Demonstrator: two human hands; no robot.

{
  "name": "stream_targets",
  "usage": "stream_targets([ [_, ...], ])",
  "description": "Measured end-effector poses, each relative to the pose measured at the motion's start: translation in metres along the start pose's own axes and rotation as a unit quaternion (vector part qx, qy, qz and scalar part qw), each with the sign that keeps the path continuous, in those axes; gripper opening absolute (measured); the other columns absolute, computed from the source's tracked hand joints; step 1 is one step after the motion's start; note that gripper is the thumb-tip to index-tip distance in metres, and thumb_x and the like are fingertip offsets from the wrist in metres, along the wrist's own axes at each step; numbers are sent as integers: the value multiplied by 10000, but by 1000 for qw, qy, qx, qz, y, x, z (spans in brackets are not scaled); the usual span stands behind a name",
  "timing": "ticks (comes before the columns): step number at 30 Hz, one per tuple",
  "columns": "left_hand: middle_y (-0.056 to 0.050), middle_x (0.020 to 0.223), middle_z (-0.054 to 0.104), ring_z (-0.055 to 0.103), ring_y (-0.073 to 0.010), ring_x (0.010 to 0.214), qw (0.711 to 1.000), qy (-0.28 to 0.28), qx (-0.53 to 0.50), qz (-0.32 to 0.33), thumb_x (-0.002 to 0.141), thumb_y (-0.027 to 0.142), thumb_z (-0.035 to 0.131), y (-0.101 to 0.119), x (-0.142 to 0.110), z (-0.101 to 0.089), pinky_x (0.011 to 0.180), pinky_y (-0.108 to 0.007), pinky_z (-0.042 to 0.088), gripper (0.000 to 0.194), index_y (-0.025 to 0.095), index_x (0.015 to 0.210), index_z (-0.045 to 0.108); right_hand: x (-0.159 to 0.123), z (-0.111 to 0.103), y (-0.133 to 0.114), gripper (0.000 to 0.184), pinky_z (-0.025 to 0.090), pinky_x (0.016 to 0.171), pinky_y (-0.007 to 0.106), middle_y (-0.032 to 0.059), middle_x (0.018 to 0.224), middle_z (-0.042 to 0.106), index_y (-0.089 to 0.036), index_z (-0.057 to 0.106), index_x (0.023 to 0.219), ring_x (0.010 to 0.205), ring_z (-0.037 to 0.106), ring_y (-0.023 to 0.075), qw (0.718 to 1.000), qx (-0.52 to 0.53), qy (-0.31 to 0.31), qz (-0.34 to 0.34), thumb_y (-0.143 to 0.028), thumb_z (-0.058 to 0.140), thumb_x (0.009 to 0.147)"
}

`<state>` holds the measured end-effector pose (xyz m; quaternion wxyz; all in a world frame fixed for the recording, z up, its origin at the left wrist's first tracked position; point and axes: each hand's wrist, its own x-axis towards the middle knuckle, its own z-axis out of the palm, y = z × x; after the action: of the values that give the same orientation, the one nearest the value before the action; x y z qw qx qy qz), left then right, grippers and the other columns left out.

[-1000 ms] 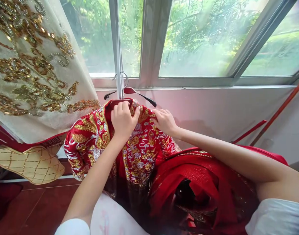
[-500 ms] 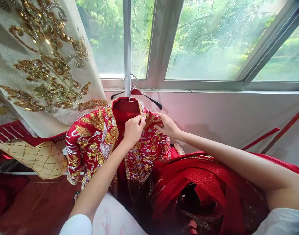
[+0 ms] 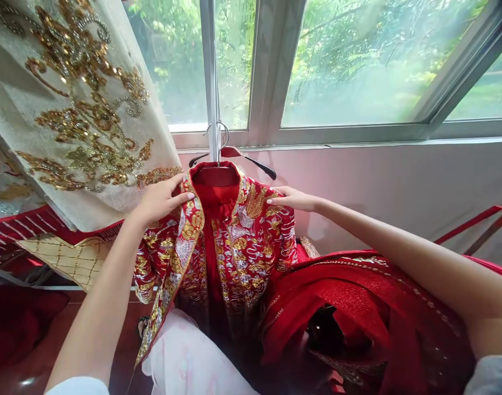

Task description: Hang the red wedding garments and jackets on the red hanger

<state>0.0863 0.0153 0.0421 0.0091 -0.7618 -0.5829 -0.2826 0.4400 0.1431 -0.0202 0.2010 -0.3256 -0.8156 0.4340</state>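
Note:
A red jacket [image 3: 254, 241] with gold and silver embroidery hangs on a hanger in front of me, its front parted. Red cloth shows inside the opening. My left hand [image 3: 162, 198] grips the jacket at the shoulder beside the collar, thumb on the front and fingers partly hidden behind. On the opposite shoulder, my right hand [image 3: 294, 198] pinches the fabric near the top of the sleeve. Behind the collar, a dark red and black hanger [image 3: 254, 162] sticks out, its hook up against a pale metal pole [image 3: 214, 99].
A cream cloth with gold sequins [image 3: 90, 109] hangs at the left, above a yellow quilted piece [image 3: 69, 258]. Red tulle [image 3: 337, 291] is heaped at lower right. Windows [image 3: 357, 71] and a pale wall [image 3: 357, 181] stand behind. Red bars [image 3: 468, 224] lean at the right.
My left hand has moved from the collar's right edge to the left shoulder and grips it there. The left front panel has swung outward. My right hand stays on the right shoulder.

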Motion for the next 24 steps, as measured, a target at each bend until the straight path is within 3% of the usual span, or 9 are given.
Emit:
stream_targets([
  [3,-57,1014,703,628,-273,937,1000,-16,-6,-3,826,539,484,1,11,3,886,-373,464,429,205,1037,650,-2,17,3,416,559,812,388,48,1058,712,-211,652,1152,917,683,254,990,-56,131,-17,-423,623,795],
  [6,-38,854,687,617,-206,784,992,-77,-95,-8,825,549,489,1,25,0,777,-314,494,388,195,802,644,-3,44,5,369,529,809,392,52,981,718,-201,675,1086,878,670,257,942,-158,294,-45,-429,598,806],
  [9,-57,815,687,612,-180,697,962,-178,-200,-61,816,579,508,-8,41,-4,672,-306,515,407,200,769,649,-5,72,3,366,508,810,423,75,968,713,-206,665,1083,884,659,276,885,-219,410,-21,-455,555,837],
  [11,-79,862,709,641,-192,723,935,-227,-256,-94,803,596,529,-16,48,-4,663,-318,530,417,205,791,673,-6,79,0,370,497,833,448,85,999,708,-207,654,1086,916,651,291,864,-237,443,-4,-456,556,831],
  [14,-84,878,721,669,-208,763,916,-240,-307,-98,776,601,572,-30,52,2,698,-339,548,410,210,806,690,-7,61,-3,420,510,829,433,72,990,713,-200,658,1063,905,657,282,916,-171,362,-2,-506,606,780],
  [17,-66,831,716,674,-202,760,905,-227,-353,-73,769,576,597,-42,49,9,732,-351,552,377,215,833,686,-9,14,5,558,538,812,392,83,1000,720,-167,675,1062,897,677,272,992,-5,122,27,-589,679,696],
  [20,-58,780,703,664,-192,718,899,-229,-369,-61,745,551,634,-47,46,11,726,-352,549,343,216,810,672,-12,-25,18,689,521,916,380,99,1176,674,-175,624,1213,1054,648,265,991,121,-36,41,-543,759,647],
  [22,-58,753,694,653,-198,692,908,-233,-343,-57,726,545,640,-40,44,12,693,-355,546,340,211,790,658,-13,-35,25,704,509,954,377,98,1244,642,-194,586,1271,1108,628,250,986,151,-61,44,-494,773,663],
  [24,-67,758,692,655,-226,728,943,-184,-274,-51,729,545,623,-24,38,15,689,-362,541,353,200,800,656,-12,-33,29,655,525,936,382,95,1225,653,-204,589,1266,1073,646,247,985,143,-74,57,-460,767,689],
])
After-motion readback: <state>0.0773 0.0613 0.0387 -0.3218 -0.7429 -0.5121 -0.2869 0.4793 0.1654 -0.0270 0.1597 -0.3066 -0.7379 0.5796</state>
